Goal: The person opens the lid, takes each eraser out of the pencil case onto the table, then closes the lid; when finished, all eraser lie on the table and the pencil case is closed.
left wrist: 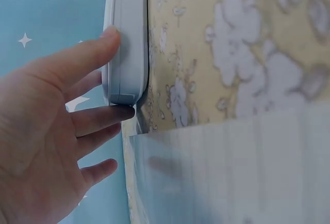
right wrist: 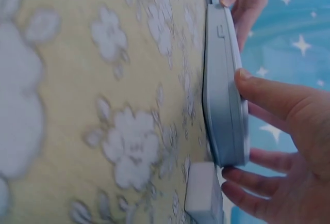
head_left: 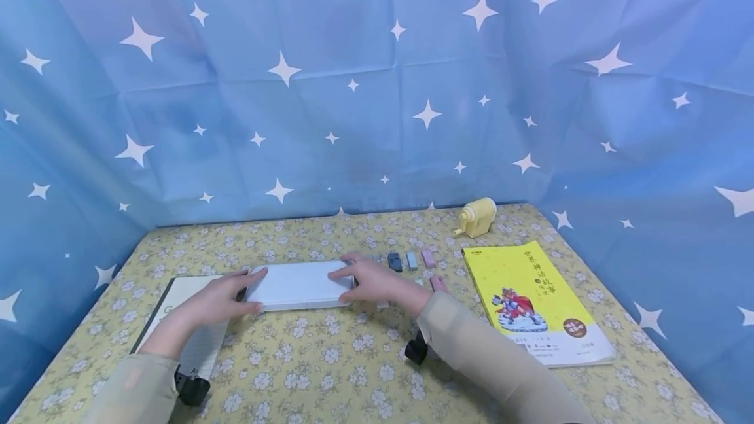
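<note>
A flat white pencil case point(head_left: 303, 283) with rounded corners lies between both hands at the middle left of the table. My left hand point(head_left: 215, 300) holds its left end, the thumb on the near edge and a finger at the lid. At the opposite end, my right hand point(head_left: 374, 280) grips it with the thumb on the near side. In the right wrist view a seam and a small tab show along the case's side point(right wrist: 227, 95). A small white block point(right wrist: 202, 190) stands by that end, close to the right fingertips.
A lined notebook point(head_left: 203, 345) lies under the left forearm. Several small blocks, among them a dark one point(head_left: 394, 262), a light blue one point(head_left: 412, 261) and a pink one point(head_left: 428, 258), sit beyond the right hand. Further right are a yellow book point(head_left: 501, 280) and a yellow pencil sharpener point(head_left: 478, 218).
</note>
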Demonstrator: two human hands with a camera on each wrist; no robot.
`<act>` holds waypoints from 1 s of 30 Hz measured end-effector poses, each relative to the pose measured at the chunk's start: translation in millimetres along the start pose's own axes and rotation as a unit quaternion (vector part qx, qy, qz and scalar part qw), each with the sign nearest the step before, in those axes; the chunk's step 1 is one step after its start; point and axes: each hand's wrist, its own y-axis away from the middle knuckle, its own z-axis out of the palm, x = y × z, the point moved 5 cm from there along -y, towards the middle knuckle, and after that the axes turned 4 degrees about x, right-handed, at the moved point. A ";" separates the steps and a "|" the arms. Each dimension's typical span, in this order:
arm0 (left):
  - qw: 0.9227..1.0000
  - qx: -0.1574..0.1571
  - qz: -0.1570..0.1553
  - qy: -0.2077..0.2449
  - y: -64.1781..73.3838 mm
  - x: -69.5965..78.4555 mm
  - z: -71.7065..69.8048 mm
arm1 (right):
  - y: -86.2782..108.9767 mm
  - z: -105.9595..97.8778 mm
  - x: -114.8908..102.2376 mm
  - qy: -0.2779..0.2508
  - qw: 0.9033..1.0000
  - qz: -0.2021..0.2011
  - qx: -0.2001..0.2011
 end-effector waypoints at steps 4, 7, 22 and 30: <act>1.000 0.000 -0.004 0.001 -5.6 -3.2 0.7 | -4.9 -2.7 5.0 0.004 1.000 -0.004 0.001; 1.000 -0.001 -0.007 0.006 -9.6 -3.9 0.4 | -8.7 -3.5 9.0 0.001 1.000 -0.007 0.001; 1.000 -0.005 -0.009 -0.001 -15.8 -11.1 0.7 | -13.5 -6.8 13.5 -0.017 1.000 -0.009 -0.002; 0.999 0.043 -0.001 -0.016 -11.1 -4.7 -27.4 | 5.9 -36.3 29.6 -0.015 0.999 0.022 0.035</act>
